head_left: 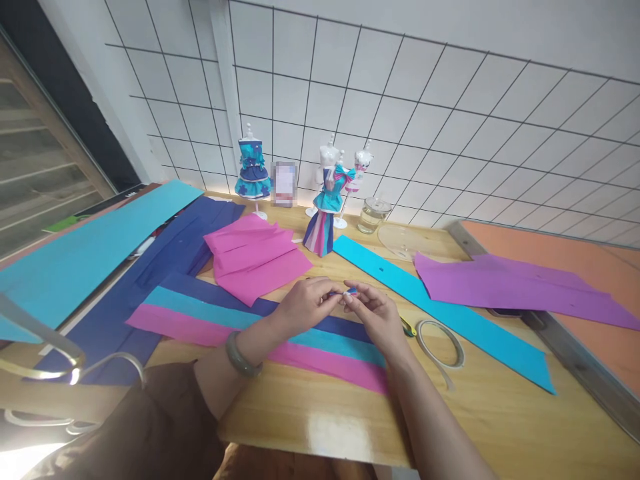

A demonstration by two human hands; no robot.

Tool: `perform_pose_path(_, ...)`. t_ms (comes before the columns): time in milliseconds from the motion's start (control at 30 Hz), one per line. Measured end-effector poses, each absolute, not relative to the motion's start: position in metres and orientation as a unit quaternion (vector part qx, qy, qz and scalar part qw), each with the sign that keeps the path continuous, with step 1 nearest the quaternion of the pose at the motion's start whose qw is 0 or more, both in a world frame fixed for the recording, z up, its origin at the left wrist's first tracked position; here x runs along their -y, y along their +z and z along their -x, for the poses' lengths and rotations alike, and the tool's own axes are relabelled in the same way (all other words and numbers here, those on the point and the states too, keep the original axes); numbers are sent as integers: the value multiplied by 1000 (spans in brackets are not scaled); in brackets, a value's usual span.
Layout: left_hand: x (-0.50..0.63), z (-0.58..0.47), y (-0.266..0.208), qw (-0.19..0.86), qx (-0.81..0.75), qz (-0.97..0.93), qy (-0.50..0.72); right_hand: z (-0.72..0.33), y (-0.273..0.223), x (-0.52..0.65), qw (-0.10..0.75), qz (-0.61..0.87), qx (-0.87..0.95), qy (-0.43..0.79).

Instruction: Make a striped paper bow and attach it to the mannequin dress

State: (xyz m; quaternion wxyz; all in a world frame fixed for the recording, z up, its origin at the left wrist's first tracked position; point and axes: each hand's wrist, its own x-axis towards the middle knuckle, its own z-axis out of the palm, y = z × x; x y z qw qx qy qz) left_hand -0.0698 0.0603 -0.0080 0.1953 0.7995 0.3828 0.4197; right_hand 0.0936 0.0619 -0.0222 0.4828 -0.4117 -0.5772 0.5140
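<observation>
Head view: both hands busy on one tiny scrap

So both hands are up over the middle of the wooden table (305, 417), meeting fingertip to fingertip. The left hand (306, 305) has its thumb and fingers pinched on one end of a small bunched scrap (349, 292), and the right hand (376, 315) is gripping the other end, thumb against fingers. Scrap looks dark blue with some white and a bit of red, but it's mostly covered by fingers so I can't tell its exact shape. There's a bangle (239, 355) on the left wrist, btw.

Under the hands and left forearm lies a long striped strip (210, 321), navy, teal and pink running lengthwise. Just right of the right hand there's a yellow-handled tool (409, 327), mostly hidden, then a roll of tape (461, 352) lying flat with its loose end trailing toward the near edge.

Past those, a bright blue strip (450, 312) runs diagonally, with a purple sheet (493, 283) overlapping it. Crumpled pink sheet (253, 257) is beyond the left hand. At the back, little dress forms: one in a blue ruffled dress (253, 172), another in a teal outfit (327, 200) with a bow, near a glass jar (373, 219).
</observation>
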Motion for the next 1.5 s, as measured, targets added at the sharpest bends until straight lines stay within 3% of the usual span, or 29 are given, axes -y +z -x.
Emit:
perform_pose_path(300,-62,71,-10,207,-374,-805,412,-96,-26,-65,479,413,595,496)
perform_pose_path(567,-59,65,-12,398,-382,-712,434,-93,-24,-64,488,407,583,505)
perform_pose_path(867,-65,66,-15,528,-356,-641,428,-92,-22,-62,491,400,578,515)
perform_pose_path(1500,-66,66,-20,529,-384,-631,418,-92,-25,-63,485,406,583,510)
